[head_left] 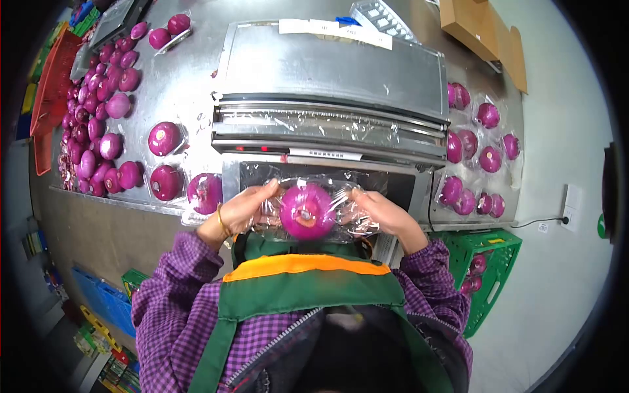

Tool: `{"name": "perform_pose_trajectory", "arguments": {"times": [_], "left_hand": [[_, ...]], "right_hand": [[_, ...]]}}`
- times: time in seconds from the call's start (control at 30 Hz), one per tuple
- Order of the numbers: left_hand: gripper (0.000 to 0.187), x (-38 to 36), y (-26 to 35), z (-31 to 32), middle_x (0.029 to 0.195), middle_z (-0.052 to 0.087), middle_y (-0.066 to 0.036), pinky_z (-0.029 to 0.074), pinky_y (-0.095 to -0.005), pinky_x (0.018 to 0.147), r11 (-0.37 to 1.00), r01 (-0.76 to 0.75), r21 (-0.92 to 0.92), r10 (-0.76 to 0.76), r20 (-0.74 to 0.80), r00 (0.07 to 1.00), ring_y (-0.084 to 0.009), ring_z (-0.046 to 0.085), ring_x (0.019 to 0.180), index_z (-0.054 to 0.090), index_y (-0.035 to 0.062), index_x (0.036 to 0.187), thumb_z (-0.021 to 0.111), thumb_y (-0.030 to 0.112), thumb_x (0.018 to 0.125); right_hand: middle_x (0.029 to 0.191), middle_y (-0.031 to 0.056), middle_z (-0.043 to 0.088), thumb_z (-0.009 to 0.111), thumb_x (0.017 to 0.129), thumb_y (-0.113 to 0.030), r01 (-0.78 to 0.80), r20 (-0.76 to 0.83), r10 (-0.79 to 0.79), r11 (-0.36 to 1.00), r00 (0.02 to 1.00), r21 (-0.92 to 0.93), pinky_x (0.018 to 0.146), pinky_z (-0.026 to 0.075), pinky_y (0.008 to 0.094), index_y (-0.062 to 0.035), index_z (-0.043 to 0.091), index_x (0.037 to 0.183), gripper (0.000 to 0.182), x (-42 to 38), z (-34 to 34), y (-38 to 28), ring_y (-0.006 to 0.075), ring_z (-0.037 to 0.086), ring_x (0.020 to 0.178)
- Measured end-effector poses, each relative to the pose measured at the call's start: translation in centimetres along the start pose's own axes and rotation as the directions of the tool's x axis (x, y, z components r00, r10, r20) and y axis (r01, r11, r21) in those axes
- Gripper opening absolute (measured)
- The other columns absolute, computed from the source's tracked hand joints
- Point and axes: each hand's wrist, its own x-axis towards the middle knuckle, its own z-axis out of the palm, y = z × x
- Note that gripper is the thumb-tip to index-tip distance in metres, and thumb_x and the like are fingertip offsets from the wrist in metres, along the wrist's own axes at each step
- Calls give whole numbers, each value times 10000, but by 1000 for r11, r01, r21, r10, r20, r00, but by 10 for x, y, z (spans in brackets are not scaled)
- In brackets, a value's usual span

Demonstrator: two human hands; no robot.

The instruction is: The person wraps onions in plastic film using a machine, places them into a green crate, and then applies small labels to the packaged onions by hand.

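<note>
Between my hands is a large red onion (306, 213) under clear plastic film (350, 196), close to the front of the wrapping machine (327, 72). My left hand (246, 208) pinches the film at the onion's left side, thumb on top. On the opposite side my right hand (386, 213) grips the film, its thumb pointing inward and its other fingers partly seen through the plastic. Loose, wrinkled film stands out at both ends. Just in front of the machine's roller slot, a dark plate (400, 182) lies partly behind the onion.
Loose red onions (92, 137) are heaped on the steel table's left, beside a red crate (52, 92). Several wrapped onions (167, 182) stand nearer the machine. More wrapped onions (489, 158) lie right, above a green crate (491, 281). A cardboard box (472, 29) sits at the back.
</note>
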Motion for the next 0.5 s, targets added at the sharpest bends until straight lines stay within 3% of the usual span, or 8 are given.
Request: {"name": "perform_pose_trajectory", "arguments": {"times": [0.07, 0.1, 0.2, 0.23, 0.27, 0.37, 0.47, 0.5], "left_hand": [[588, -21, -28, -7, 911, 629, -52, 505, -265, 718, 947, 31, 319, 27, -177, 984, -105, 585, 865, 579, -41, 1129, 463, 501, 930], [547, -26, -47, -11, 814, 619, -34, 439, -218, 591, 925, -87, 371, 178, -220, 959, -86, 549, 726, 630, -24, 1050, 471, 486, 934], [451, -37, -76, -1, 616, 521, 34, 327, -197, 444, 914, -208, 349, 369, -498, 785, -37, 419, 492, 640, 23, 939, 476, 443, 947], [388, -31, -80, 6, 545, 431, 72, 292, -191, 410, 888, -320, 332, 456, -530, 715, -6, 362, 458, 629, 58, 875, 486, 411, 950], [388, -27, -81, 8, 545, 431, 72, 292, -191, 410, 889, -316, 330, 452, -527, 720, -6, 362, 458, 629, 58, 875, 486, 411, 950], [284, -25, -66, 10, 529, 346, 107, 223, -172, 378, 898, -436, -56, 278, -696, 662, 4, 294, 428, 607, 104, 853, 504, 349, 954], [261, -51, -65, -11, 534, 382, 104, 216, -158, 369, 882, -471, 12, 350, -687, 637, 14, 298, 426, 609, 114, 851, 533, 348, 939], [255, -52, -78, -18, 539, 432, 96, 236, -155, 371, 925, -374, 67, 310, -702, 642, 13, 335, 430, 616, 114, 820, 549, 334, 932]], "right_hand": [[1021, 147, 601, 435, 970, -365, 63, -76, -62, 998, 995, 10, 680, 563, 307, 67, 453, 1224, 501, -27, 17, 9, 201, 627, 906], [925, 111, 630, 493, 956, -262, 132, -177, -120, 990, 977, 54, 694, 548, 283, 67, 513, 1154, 384, -37, 20, 21, 193, 639, 846], [838, 88, 635, 502, 950, -208, 211, -312, -177, 974, 934, 80, 657, 523, 248, 55, 575, 1021, 282, -49, 23, 51, 164, 634, 759], [754, 47, 600, 487, 956, -179, 266, -428, -207, 961, 880, 82, 538, 457, 204, 32, 590, 903, 241, -43, 27, 62, 99, 568, 612], [754, 47, 600, 487, 956, -179, 263, -432, -202, 961, 879, 85, 538, 457, 204, 32, 590, 903, 241, -41, 31, 63, 99, 568, 612], [578, -35, 456, 472, 964, -141, 445, -701, -291, 895, 651, 41, 410, 303, 182, -12, 564, 833, 206, -37, 35, 63, 23, 381, 448], [575, -41, 463, 492, 954, -160, 365, -761, -183, 928, 623, 76, 409, 305, 188, -29, 566, 804, 213, -64, 29, 57, 19, 386, 451], [575, -41, 463, 492, 954, -160, 359, -760, -175, 930, 626, 81, 409, 305, 188, -29, 566, 804, 213, -65, 27, 71, 19, 386, 451]]}}
